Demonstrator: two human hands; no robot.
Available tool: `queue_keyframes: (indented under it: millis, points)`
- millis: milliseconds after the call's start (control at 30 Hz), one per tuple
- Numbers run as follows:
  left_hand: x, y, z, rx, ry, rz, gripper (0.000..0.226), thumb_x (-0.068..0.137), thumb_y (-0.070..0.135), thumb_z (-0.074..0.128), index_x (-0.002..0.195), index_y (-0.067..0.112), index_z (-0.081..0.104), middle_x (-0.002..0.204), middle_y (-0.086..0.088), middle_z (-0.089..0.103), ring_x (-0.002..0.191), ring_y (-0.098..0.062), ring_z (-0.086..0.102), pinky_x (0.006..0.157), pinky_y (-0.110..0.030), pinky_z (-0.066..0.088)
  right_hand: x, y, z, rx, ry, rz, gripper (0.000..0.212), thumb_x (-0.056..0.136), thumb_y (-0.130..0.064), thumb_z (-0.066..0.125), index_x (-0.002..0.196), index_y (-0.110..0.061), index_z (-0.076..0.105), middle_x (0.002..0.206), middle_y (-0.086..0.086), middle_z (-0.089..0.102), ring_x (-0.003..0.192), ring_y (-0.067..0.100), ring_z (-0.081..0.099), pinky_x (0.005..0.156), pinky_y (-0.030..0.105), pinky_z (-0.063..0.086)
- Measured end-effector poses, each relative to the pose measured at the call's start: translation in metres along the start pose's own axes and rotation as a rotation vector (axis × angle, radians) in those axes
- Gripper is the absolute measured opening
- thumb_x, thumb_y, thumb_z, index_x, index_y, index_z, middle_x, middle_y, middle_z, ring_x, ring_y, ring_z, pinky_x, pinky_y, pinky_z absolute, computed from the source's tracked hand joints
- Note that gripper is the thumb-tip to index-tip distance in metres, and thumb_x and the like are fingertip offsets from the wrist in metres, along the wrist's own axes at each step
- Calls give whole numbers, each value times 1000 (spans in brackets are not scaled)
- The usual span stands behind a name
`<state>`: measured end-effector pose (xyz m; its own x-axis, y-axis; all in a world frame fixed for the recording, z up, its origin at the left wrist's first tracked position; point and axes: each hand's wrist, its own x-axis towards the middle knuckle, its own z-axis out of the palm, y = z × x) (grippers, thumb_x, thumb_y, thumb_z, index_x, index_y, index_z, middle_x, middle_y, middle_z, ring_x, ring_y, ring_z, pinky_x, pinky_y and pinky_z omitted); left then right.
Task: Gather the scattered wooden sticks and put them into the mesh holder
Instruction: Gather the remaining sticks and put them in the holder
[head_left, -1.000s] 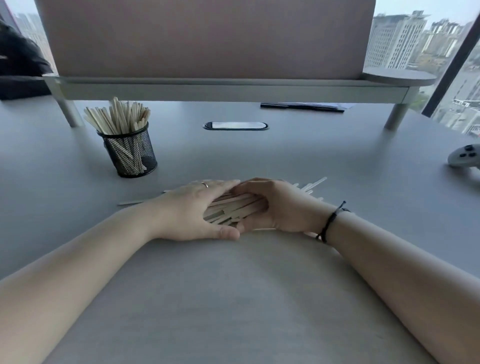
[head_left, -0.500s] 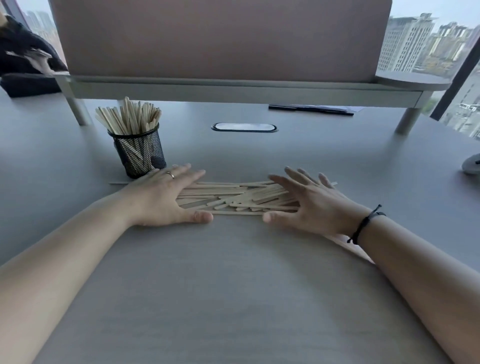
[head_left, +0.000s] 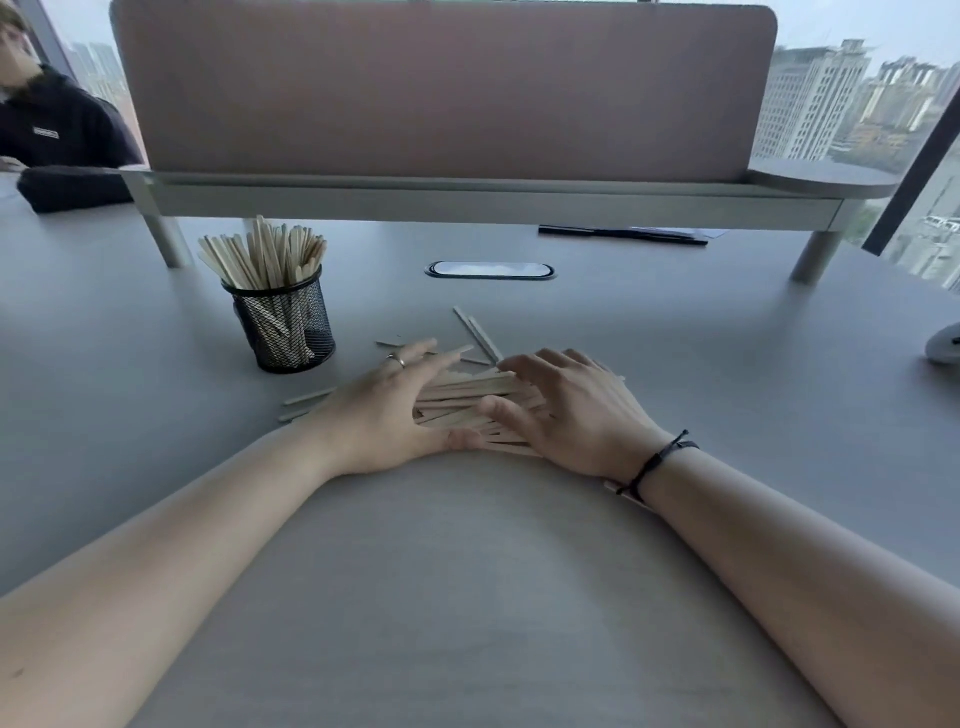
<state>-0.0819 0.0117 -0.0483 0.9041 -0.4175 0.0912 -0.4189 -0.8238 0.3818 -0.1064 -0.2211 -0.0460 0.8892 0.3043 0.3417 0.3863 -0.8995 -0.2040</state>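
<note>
Fingers: your left hand (head_left: 382, 415) and right hand (head_left: 576, 410) cup the heap of sticks from either side, fingers (head_left: 524, 364) loosely spread and lightly curled over it; they press and corral rather than grip.
Counter: the broad grey counter (head_left: 467, 597) carries everything; a mauve padded divider on a grey raised shelf (head_left: 441, 88) stands across its far edge.
Holder: the black wire-mesh cylindrical holder (head_left: 288, 325) stands upright, left of and beyond your left hand, already crowded with pale wooden sticks (head_left: 265, 252) fanning above its rim.
Heap: the pile of flat pale wooden sticks (head_left: 467, 397) lies on the counter between your palms, roughly parallel.
Strays: a few loose sticks (head_left: 480, 332) lie just beyond the pile, and two more (head_left: 306, 405) lie by your left wrist, outside the sweep.
Change: half a second ago your hands were spread well apart with the sticks laid out between them; now they have closed in again and the heap is tighter and taller.
Meaning: you appear to be squaring the bundle for a lift, so the pile is nearly ready to carry to the holder.
Watch: the strays will need a second pass, and the holder looks nearly full.
</note>
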Motion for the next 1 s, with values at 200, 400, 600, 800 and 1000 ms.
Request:
queue_keyframes:
  millis: [200,400,600,800,1000]
  points:
    - [2,2,-1,-42,45,106,105,57,84,68,147,37,41,151,16,43,136,-4,41,104,-19,32,21,4,13,-12,105,-44,69,84,-81,30,118,-31,63,97,-5,63,96,22,61,79,32,41]
    - [0,5,0,-55,155,169,83,66,72,74,137,35,54,129,25,56,112,16,40,91,3,25,42,6,15,151,64,24,60,84,-80,36,100,-33,70,88,-12,60,78,13,63,70,30,46]
    - [0,7,0,89,106,116,110,56,93,56,146,29,46,144,7,53,135,-8,41,110,-29,37,35,21,-14,263,-116,55,87,64,-93,42,131,-39,55,118,-14,59,101,5,61,89,34,51]
    - [7,12,0,120,73,147,97,71,88,47,143,22,48,136,6,53,127,-12,41,107,-33,39,21,32,-19,152,-558,-60,131,50,-87,67,156,-36,8,156,-21,18,144,4,19,121,32,19]
    - [10,13,8,222,44,184,85,82,75,26,144,19,41,131,-3,46,121,-24,44,106,-41,37,24,27,-2,146,-276,-63,107,61,-87,59,151,-34,34,139,-17,41,131,4,37,109,26,32]
